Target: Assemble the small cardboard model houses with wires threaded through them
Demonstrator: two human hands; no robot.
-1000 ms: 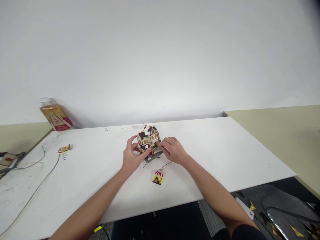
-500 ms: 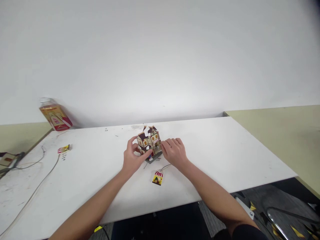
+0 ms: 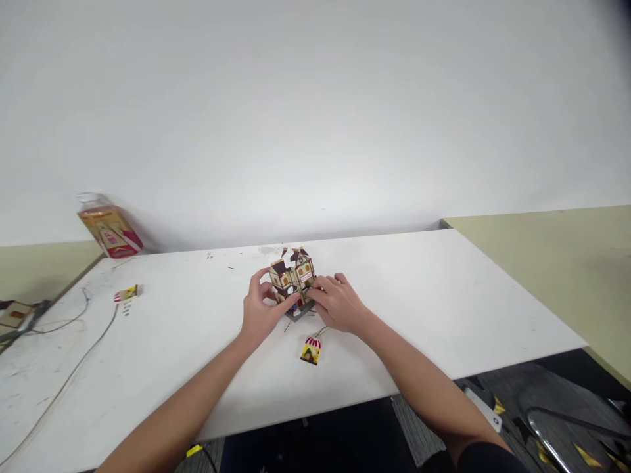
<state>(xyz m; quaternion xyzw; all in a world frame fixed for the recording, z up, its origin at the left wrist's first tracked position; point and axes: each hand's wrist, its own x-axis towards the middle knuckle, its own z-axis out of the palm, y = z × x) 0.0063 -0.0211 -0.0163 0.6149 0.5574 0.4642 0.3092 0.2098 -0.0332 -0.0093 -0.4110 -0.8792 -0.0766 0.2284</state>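
A small model house [image 3: 292, 272] with dark roofs and cream walls stands tilted at the middle of the white table. My left hand [image 3: 263, 305] grips its left side, thumb across the front and fingers behind. My right hand [image 3: 338, 302] is at the lower right front of the house, its fingers bent and pressed together against it; whatever lies between the fingertips is too small to make out. Just in front of the house lies a small yellow piece with a red-and-white striped top [image 3: 311, 351], and a thin wire runs from it towards my right hand.
On the white table [image 3: 419, 295], a similar striped yellow piece [image 3: 126, 293] with a long wire lies at the left. A bottle [image 3: 111, 230] stands at the back left. Part of another model [image 3: 14, 315] shows at the left edge.
My right hand has moved slightly left, from the right edge of the house onto its lower front. My left hand still holds the house, which has shifted very little.
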